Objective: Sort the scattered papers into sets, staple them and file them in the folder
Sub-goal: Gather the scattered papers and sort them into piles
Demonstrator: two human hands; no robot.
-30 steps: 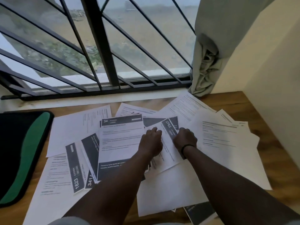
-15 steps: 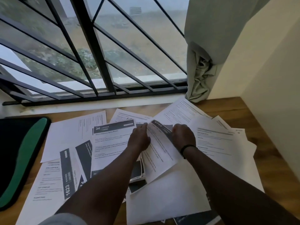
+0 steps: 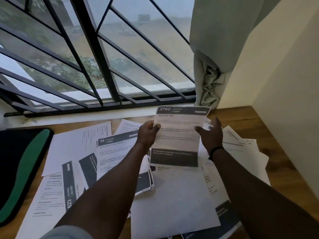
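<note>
A printed sheet headed 2762 (image 3: 177, 135) is held upright above the table, its dark header at the top. My left hand (image 3: 147, 134) pinches its left edge. My right hand (image 3: 210, 133) holds its right edge, thumb on the front and fingers behind. Below lie several scattered papers (image 3: 174, 200), among them a sheet headed 34 KITCHEN (image 3: 114, 152) and one marked 623 (image 3: 69, 187). A black and green folder (image 3: 20, 169) lies at the table's left.
The wooden table (image 3: 241, 118) meets a barred window (image 3: 89, 54) at the back and a cream wall (image 3: 284, 100) on the right. A pale green curtain (image 3: 210, 66) hangs bunched in the back right corner, just behind the held sheet.
Both hands have lifted the 2762 sheet off the pile and turned it upright, facing me. The view has tilted up a little.
</note>
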